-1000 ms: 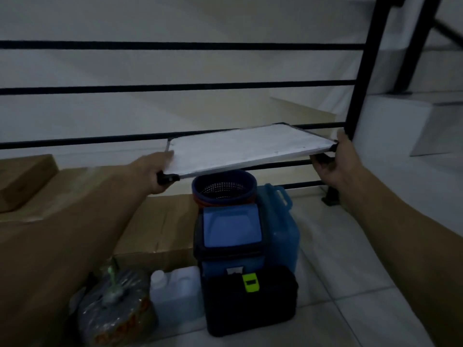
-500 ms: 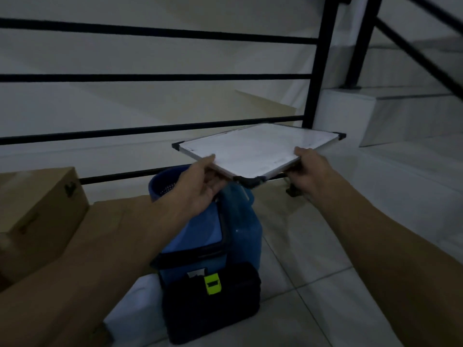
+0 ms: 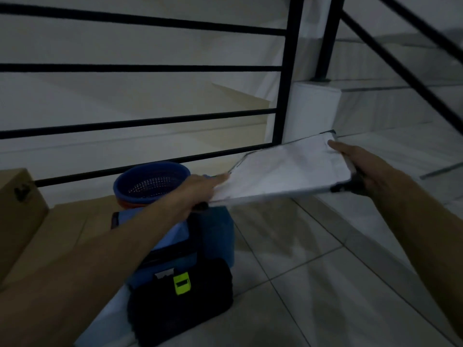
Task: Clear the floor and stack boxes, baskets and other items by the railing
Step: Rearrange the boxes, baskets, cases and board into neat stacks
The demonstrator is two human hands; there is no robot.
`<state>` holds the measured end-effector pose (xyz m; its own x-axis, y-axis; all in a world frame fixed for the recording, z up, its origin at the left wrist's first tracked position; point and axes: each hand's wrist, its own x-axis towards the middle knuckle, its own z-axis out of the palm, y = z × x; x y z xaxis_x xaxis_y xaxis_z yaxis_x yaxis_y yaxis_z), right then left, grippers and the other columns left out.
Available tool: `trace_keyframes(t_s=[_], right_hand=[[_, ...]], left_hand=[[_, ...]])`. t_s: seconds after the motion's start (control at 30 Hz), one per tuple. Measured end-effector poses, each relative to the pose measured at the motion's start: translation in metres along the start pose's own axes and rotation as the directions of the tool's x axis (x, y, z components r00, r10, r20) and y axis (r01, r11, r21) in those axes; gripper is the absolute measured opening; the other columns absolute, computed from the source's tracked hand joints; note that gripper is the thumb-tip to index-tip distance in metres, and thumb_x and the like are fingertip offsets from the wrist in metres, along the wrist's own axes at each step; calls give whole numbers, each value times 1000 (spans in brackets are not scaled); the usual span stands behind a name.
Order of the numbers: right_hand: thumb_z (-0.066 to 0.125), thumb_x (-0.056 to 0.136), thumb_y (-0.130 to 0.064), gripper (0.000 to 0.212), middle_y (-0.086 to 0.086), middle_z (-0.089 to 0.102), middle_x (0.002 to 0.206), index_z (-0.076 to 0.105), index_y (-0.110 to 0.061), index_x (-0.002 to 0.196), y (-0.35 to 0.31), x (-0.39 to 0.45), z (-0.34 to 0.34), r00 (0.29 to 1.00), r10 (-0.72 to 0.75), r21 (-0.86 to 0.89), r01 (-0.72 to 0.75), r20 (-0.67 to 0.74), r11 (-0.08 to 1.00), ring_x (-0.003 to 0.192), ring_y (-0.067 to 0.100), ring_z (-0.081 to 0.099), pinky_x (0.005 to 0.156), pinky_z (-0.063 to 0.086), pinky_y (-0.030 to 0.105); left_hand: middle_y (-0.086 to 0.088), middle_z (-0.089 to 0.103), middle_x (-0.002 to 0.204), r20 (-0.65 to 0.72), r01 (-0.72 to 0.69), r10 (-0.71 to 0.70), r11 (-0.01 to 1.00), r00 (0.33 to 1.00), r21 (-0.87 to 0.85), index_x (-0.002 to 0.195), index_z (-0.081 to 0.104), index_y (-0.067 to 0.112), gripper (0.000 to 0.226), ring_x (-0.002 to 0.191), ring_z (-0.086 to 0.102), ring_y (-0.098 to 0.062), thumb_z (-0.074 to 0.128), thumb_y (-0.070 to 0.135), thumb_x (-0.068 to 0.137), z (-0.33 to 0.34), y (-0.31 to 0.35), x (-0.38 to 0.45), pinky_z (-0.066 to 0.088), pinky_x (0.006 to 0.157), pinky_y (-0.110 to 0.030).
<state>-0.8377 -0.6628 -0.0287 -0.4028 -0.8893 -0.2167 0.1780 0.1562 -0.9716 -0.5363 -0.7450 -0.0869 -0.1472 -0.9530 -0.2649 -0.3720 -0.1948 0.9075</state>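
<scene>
Board: While you carry it flat, the whiteboard (image 3: 288,171) has swung to the right, off the blue basket (image 3: 150,181) and over bare floor (image 3: 313,259) near the railing post (image 3: 285,96).
Left grip: your left hand (image 3: 198,191) holds the near-left corner, fingers stretched along the edge.
Right grip: your right hand (image 3: 360,171) grasps the right edge, thumb on top.
Meaning: the board probably goes down beside the stacked items, against the railing.

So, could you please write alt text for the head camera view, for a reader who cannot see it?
A person's two hands hold a white board flat above a tiled floor, the left hand at its near-left corner and the right hand at its right edge. Behind runs a black railing; below left stand a blue basket, a black bag and cardboard boxes.
</scene>
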Motion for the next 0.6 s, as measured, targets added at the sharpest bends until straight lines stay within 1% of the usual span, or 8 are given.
trace_keyframes(t_s=[0.07,0.17,0.2,0.3,0.37,0.47,0.53,0.6], right_hand=[[62,97,-30,18,2,71,76,61,-15,88,-9,-3,0,1000,-16,42,15,23,999,62,14,66,47,53,22],[66,94,-26,17,-1,69,57,60,-12,85,-17,-5,-6,999,-36,-41,37,30,998,44,8,64,40,50,17],[68,93,-26,18,0,69,57,61,-10,90,-20,-5,-9,999,-24,-106,26,29,994,45,10,65,38,49,17],[78,84,-27,43,13,66,85,60,0,113,-18,7,-26,997,76,-347,-81,-27,934,66,25,63,38,51,26],[81,81,-25,53,17,63,93,57,5,118,-4,18,-36,987,154,-431,-161,-51,888,72,30,62,44,56,34],[84,77,-30,74,20,60,121,50,4,132,25,33,-39,975,209,-486,-218,-74,846,105,40,61,79,57,54],[77,83,-41,82,22,51,138,43,5,142,42,42,-34,978,171,-557,-207,-117,804,120,42,54,98,48,57],[62,91,-55,88,20,41,150,32,3,151,56,52,-27,981,129,-661,-193,-145,725,129,41,48,107,42,54]], left_hand=[[-9,62,99,-73,-51,50,999,996,-7,87,55,15,44,86,58,-23,68,57,87,22,-3,7,46,72,-29],[-12,62,107,-132,-33,13,988,991,-148,137,45,5,62,82,58,-20,63,46,95,43,-5,16,48,58,-24],[-12,61,103,-145,-35,6,981,989,-192,144,39,2,63,77,58,-19,61,39,98,46,-4,19,47,52,-23],[-18,61,106,-173,-34,-24,945,985,-326,132,50,-7,43,72,59,-19,61,18,99,43,5,24,49,43,-24],[-22,62,112,-156,-32,-31,921,987,-388,130,51,-8,40,71,61,-21,62,14,98,40,11,24,51,40,-23],[-20,63,109,-100,-6,-39,911,994,-412,122,57,-5,31,70,61,-22,62,14,99,43,16,20,54,41,-26],[-18,63,107,-47,30,-57,895,997,-445,104,61,-1,13,71,61,-22,59,11,100,43,21,17,55,45,-28],[-17,64,103,-29,39,-61,876,998,-482,93,60,2,11,72,60,-22,56,8,101,42,31,15,56,49,-30]])
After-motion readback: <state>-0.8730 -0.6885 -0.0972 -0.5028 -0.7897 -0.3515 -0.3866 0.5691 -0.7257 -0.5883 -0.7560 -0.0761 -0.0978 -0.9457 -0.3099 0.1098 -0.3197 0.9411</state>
